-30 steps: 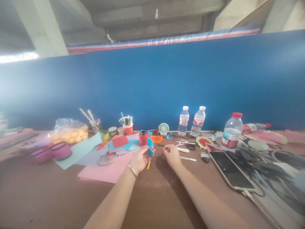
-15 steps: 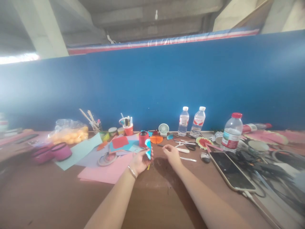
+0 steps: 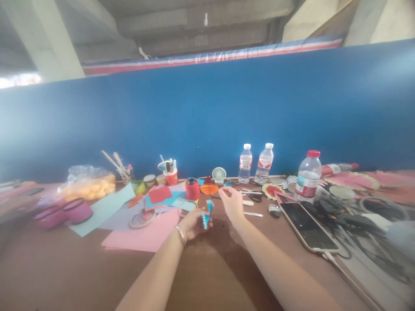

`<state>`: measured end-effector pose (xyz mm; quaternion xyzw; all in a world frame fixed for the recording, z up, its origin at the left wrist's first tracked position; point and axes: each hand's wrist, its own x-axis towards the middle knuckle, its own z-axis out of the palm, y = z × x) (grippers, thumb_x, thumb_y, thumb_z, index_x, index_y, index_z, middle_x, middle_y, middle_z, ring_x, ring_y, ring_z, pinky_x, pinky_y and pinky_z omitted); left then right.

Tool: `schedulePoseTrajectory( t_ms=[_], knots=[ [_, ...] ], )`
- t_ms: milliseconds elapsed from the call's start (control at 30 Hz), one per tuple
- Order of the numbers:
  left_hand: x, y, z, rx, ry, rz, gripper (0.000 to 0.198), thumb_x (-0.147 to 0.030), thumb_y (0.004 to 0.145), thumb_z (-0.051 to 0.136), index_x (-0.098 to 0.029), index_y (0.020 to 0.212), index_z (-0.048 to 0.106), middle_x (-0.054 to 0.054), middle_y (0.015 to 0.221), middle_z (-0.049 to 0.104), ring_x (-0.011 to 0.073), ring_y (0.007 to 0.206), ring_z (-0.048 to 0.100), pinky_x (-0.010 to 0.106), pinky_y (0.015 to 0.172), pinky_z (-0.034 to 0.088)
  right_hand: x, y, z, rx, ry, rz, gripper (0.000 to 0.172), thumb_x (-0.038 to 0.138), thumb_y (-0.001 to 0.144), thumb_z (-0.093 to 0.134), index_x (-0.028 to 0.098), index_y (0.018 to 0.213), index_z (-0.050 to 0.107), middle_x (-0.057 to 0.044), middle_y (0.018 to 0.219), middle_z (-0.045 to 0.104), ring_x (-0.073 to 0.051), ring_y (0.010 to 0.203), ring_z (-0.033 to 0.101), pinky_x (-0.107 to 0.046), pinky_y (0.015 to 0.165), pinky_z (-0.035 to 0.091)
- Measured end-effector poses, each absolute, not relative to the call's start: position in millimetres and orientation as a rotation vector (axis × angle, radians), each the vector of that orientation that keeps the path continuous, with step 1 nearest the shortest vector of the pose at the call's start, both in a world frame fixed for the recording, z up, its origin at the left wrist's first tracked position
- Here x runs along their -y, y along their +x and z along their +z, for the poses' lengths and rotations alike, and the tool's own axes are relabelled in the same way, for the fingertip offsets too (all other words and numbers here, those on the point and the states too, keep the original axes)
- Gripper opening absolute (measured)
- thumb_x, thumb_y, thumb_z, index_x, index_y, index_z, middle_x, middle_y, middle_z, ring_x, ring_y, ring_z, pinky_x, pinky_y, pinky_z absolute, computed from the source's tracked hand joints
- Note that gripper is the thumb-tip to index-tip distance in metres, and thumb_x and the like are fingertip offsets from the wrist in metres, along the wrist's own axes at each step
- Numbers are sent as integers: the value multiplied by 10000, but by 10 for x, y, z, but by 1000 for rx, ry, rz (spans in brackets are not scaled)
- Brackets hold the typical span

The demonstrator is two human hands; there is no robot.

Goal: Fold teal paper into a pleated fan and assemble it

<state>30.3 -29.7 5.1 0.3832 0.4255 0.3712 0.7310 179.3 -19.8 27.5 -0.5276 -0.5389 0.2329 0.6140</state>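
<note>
My left hand (image 3: 193,224), with a bracelet at the wrist, is closed on a piece of blue pleated paper (image 3: 206,214) with a zigzag edge. The paper stands up tilted between thumb and fingers. To its right and a little higher, my right hand (image 3: 232,202) hovers with thumb and fingertips pinched together. Whatever it may hold is too small to make out. Beyond the hands lie an orange pleated paper fan (image 3: 209,189) and a red can-shaped object (image 3: 192,189).
Coloured paper sheets (image 3: 139,233) and a tape roll (image 3: 142,218) lie to the left. Bottles (image 3: 245,164), scissors (image 3: 256,198), a small white fan (image 3: 218,174), a computer mouse (image 3: 274,210), a charging phone (image 3: 308,226) and tangled cables (image 3: 350,224) occupy the back and right.
My right hand has risen, while my left hand has dropped slightly. The blue paper has turned and leans differently. The whole view has shifted a little.
</note>
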Motion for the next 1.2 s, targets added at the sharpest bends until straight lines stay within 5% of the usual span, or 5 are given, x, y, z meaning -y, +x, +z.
schedulePoseTrajectory(
  t_ms=[200,1200],
  knots=[
    [289,362,-58,-979,940,889,142,-272,643,570,-134,675,558,6,529,567,98,448,530,194,431,379,389,1612,244,1710,-1205,478,166,299,660,491,220,640,636,30,525,573,-107,481,472,-194,459,320],
    [207,337,-58,-1036,1285,1209,199,-272,610,598,-136,755,583,27,663,618,139,606,578,236,572,429,164,1708,-159,1436,-1336,913,257,368,606,543,143,617,667,-22,546,629,-143,527,534,-212,480,348]
  ],
)
